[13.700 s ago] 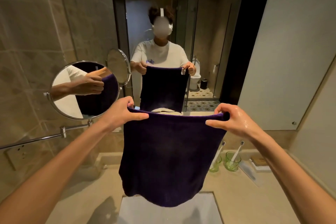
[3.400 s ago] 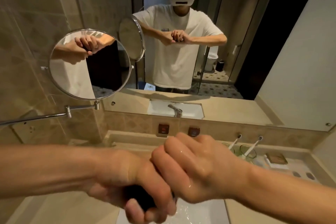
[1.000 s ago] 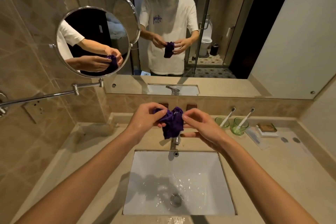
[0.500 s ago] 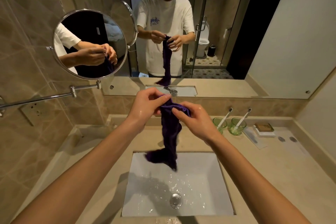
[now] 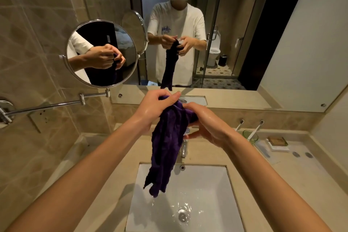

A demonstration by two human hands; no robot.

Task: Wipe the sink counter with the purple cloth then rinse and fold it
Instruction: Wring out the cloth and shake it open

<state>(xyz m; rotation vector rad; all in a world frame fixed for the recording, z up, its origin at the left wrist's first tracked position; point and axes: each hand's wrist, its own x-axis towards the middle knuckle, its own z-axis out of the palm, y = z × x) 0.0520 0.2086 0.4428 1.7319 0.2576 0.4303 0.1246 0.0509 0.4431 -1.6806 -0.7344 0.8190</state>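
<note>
While both the left hand (image 5: 153,108) and right hand (image 5: 206,125) pinch the wrung purple cloth (image 5: 167,145) above the sink (image 5: 228,184), folding seems next: find its corners and spread it flat.

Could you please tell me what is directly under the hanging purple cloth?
The crumpled purple cloth hangs over the white rectangular sink basin, wet around its drain. It covers part of the chrome faucet.

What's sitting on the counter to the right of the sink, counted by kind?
Toothbrushes: 2
Green cups: 1 in view; another may be hidden behind the right hand
Soap boxes: 1
Total: 4
</note>
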